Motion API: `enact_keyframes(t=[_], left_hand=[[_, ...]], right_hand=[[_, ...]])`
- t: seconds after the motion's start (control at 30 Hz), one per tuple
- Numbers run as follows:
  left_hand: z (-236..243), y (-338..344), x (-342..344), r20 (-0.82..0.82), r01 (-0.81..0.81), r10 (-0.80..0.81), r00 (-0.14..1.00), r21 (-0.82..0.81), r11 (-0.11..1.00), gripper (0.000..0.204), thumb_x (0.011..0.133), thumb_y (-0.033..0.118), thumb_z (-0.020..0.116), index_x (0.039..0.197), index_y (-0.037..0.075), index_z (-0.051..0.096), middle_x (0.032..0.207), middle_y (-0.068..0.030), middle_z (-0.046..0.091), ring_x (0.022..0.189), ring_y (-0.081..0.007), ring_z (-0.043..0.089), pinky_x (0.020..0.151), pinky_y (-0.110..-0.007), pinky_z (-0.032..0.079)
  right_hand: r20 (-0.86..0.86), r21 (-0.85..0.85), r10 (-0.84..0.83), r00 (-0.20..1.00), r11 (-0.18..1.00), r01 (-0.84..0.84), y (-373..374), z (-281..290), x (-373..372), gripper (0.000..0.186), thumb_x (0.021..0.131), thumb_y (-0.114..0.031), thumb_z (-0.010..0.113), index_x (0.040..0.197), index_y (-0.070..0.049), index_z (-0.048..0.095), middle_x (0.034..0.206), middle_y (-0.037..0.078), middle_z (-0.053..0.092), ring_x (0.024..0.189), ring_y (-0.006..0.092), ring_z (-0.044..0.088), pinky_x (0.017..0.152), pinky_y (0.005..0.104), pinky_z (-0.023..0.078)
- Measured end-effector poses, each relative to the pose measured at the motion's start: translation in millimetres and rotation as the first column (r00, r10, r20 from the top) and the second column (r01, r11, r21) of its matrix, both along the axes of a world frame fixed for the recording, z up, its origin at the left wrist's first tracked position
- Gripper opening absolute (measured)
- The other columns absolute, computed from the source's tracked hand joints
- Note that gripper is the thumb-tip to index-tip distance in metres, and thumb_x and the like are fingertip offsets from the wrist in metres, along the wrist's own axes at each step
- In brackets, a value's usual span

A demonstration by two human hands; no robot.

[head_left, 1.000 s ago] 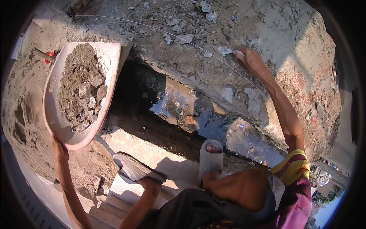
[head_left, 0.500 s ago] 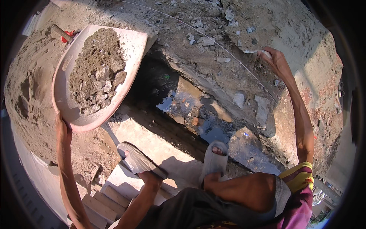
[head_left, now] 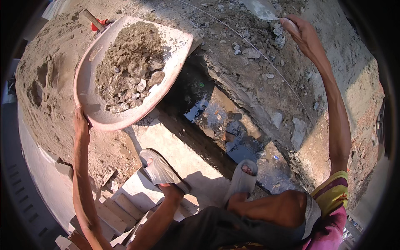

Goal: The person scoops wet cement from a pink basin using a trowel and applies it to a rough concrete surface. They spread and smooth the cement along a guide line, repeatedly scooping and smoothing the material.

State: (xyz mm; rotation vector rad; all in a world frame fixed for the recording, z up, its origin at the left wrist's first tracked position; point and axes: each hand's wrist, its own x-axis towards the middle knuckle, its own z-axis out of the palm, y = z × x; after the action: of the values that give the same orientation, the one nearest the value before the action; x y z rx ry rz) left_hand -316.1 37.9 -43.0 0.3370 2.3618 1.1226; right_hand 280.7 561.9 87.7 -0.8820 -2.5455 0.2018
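A pale, pinkish-white scoop-shaped pan with a cut-out handle slot is at the left, bearing a heap of damp sand and broken rubble. My left hand is closed on its near left rim, and most of the fingers are hidden beneath. At the far right my stretched-out right hand is wrapped round the light handle of a trowel. Its metal blade reaches left over loose debris on the ground and is partly cut off by the picture's upper edge.
An open trench with dark water runs between my feet and the far bank. A thin string stretches over that bank. My sandalled feet stand at the concrete edge. Bricks lie stacked below left. A wooden-handled tool stands behind the pan.
My right hand has moved the trowel farther away, and its blade now shows more plainly. The whole view has shifted, with the pan appearing farther right; my left hand keeps its grip.
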Motion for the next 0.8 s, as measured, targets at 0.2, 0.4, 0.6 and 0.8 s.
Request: enact_keyframes(t=[0.2,0.4,0.6,0.8], left_hand=[[22,38,47,-0.010,-0.089,0.092,0.996,0.156,0.984,0.062,0.109,0.056,0.043,0.139,0.002,0.053,0.106,-0.0068,0.064,0.087,-0.0149,0.061,0.077,-0.031,0.053],[12,30,34,0.064,-0.116,0.102,0.993,0.253,0.961,0.041,0.111,0.047,0.046,0.119,0.010,0.060,0.077,0.0067,0.045,0.059,-0.0038,0.036,0.051,-0.023,0.033],[9,20,17,0.042,-0.074,0.066,0.997,0.234,0.969,0.046,0.111,0.048,0.045,0.124,0.007,0.059,0.085,0.0026,0.051,0.067,-0.0054,0.046,0.059,-0.024,0.042],[18,16,27,0.020,-0.027,0.023,1.000,0.205,0.978,0.055,0.111,0.051,0.044,0.139,0.004,0.053,0.106,-0.0061,0.058,0.087,-0.0135,0.056,0.076,-0.028,0.050]], right_hand=[[0.378,-0.563,0.025,0.925,0.800,0.209,-60,-57,151,0.047,0.106,-0.047,0.057,0.104,-0.001,0.069,0.073,0.001,0.050,0.062,0.0126,0.044,0.056,0.0348,0.038],[0.396,-0.614,-0.005,0.918,0.742,0.269,-88,-102,106,0.052,0.105,-0.047,0.059,0.117,0.003,0.070,0.088,0.017,0.068,0.082,0.0272,0.064,0.075,0.0450,0.051],[0.158,-0.288,-0.225,0.962,0.921,0.262,-11,-161,35,0.054,0.105,-0.043,0.059,0.130,0.005,0.066,0.094,0.026,0.073,0.090,0.0350,0.072,0.086,0.0457,0.055],[0.125,-0.425,-0.124,0.984,0.890,0.166,-11,-135,25,0.050,0.105,-0.045,0.059,0.117,0.002,0.072,0.086,0.022,0.071,0.081,0.0308,0.069,0.080,0.0456,0.053]])
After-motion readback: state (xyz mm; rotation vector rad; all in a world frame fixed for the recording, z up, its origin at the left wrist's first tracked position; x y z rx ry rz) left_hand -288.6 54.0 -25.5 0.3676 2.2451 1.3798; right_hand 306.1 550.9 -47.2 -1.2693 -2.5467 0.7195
